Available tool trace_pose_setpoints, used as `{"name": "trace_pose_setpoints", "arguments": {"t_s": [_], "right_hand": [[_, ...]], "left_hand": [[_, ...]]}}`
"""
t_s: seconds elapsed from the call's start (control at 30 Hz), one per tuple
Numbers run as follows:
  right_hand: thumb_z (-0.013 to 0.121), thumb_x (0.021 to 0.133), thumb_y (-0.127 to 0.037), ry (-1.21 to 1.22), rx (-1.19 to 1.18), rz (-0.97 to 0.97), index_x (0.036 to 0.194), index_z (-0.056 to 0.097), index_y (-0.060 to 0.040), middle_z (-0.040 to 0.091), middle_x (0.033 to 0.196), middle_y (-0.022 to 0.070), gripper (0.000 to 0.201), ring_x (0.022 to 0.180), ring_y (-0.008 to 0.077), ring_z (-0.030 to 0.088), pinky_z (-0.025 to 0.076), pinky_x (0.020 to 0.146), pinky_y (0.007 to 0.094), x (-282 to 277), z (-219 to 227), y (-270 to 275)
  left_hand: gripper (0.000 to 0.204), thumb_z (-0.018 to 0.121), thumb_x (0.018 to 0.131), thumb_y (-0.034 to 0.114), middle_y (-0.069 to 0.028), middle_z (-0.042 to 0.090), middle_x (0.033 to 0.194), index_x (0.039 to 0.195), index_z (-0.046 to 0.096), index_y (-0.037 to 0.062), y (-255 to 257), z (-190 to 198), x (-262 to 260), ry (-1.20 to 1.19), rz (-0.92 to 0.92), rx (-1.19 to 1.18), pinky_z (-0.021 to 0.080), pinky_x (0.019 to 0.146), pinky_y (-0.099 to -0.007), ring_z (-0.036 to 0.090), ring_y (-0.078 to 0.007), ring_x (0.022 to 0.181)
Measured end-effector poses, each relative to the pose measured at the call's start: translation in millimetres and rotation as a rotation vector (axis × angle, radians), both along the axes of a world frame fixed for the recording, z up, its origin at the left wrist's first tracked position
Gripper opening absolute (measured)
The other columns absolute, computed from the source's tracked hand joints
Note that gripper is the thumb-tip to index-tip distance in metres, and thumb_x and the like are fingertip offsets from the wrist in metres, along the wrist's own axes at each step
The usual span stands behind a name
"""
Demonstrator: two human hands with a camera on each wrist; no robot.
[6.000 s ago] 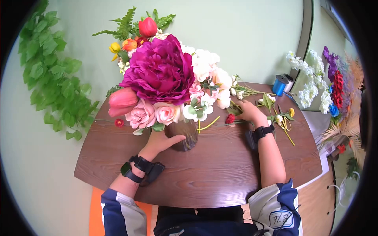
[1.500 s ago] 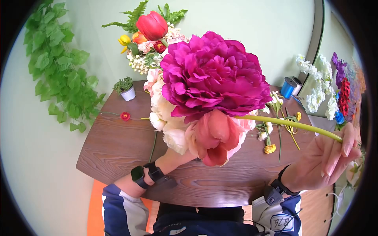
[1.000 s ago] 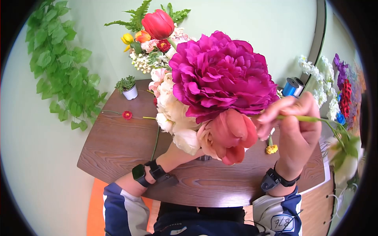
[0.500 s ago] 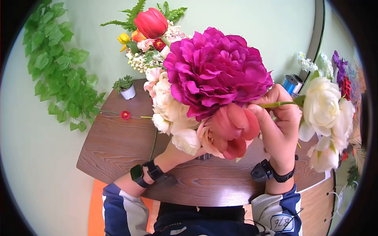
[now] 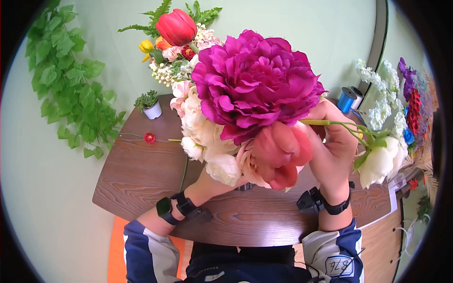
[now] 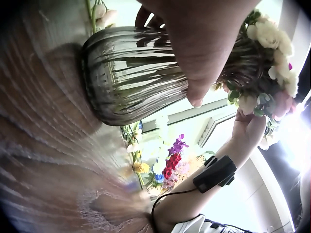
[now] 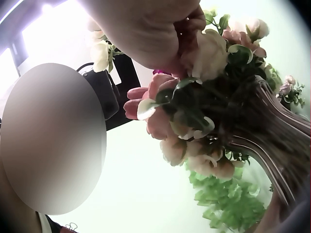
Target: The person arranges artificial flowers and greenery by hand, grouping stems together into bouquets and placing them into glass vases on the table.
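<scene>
Crowded blooms [image 5: 257,85] beside right fingers [image 5: 326,109]

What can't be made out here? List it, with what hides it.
Fingers of the left hand: head view, blooms cover them.
Most of the vase: head view, same blooms.
Tip of the green stem: head view, behind the right hand or blooms.
Vase base: right wrist view, past the right edge.

We've got a little potted plant [image 5: 151,107] at the far left corner of the table [image 5: 137,184], a leafy green vine [image 5: 71,80] hanging left of it, two spools [image 5: 347,100], one blue, by its far right corner, plus something orange [image 5: 119,250] below its near left edge.
</scene>
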State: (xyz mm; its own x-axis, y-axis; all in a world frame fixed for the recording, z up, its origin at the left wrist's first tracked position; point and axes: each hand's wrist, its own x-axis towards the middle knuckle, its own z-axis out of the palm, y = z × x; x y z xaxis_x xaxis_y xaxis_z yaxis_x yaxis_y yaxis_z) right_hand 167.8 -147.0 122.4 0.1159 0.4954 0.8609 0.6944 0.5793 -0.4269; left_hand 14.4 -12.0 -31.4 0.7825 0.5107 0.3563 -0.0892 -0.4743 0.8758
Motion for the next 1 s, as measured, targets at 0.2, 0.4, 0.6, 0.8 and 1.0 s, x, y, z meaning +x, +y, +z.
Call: {"name": "trace_pose_setpoints", "arguments": {"t_s": [0.2,0.4,0.6,0.8,1.0], "right_hand": [[0.065,0.070,0.004,-0.117,0.039,-0.025,0.080,0.063,0.0003,0.058,0.073,0.0040,0.011,0.063,0.0116,0.053,0.041,0.052,0.0218,6,-3,6],[0.063,0.068,0.006,-0.305,0.146,-0.061,0.083,0.063,0.0034,0.060,0.077,0.0056,0.015,0.062,0.0108,0.054,0.041,0.052,0.0209,7,0,7],[0.063,0.076,0.001,-0.132,0.093,0.046,0.083,0.061,-0.0018,0.058,0.069,0.0047,0.008,0.060,0.0138,0.051,0.042,0.055,0.0245,9,-3,8],[0.057,0.082,0.002,0.037,0.021,0.117,0.085,0.057,0.0027,0.055,0.071,0.0024,0.003,0.057,0.0068,0.046,0.035,0.051,0.0189,8,0,-3],[0.057,0.075,0.006,-0.129,-0.037,0.030,0.087,0.058,0.0042,0.060,0.083,0.0083,0.011,0.076,0.0158,0.056,0.044,0.067,0.0251,6,-2,-3]], "left_hand": [[0.073,0.069,0.074,0.037,-0.0123,0.047,0.124,0.131,0.036,0.0066,13,-23,2,0.129,0.060,0.265,0.038,0.094,-0.0369,0.046,-0.0278,0.114],[0.079,0.070,0.072,0.041,-0.0097,0.054,0.114,0.132,0.035,0.0043,1,-12,-3,0.095,0.107,0.351,0.041,0.090,-0.0370,0.053,-0.0254,0.104],[0.078,0.070,0.072,0.041,-0.0080,0.058,0.106,0.133,0.036,0.0052,-15,3,-15,0.140,0.192,0.574,0.042,0.088,-0.0366,0.055,-0.0232,0.098],[0.071,0.068,0.073,0.036,-0.0082,0.059,0.102,0.130,0.039,0.0055,-13,-18,-19,0.056,0.142,0.506,0.043,0.086,-0.0364,0.056,-0.0231,0.095],[0.063,0.066,0.074,0.031,-0.0084,0.061,0.099,0.127,0.043,0.0059,-8,-37,-19,-0.027,0.081,0.455,0.044,0.083,-0.0361,0.058,-0.0230,0.091]]}}
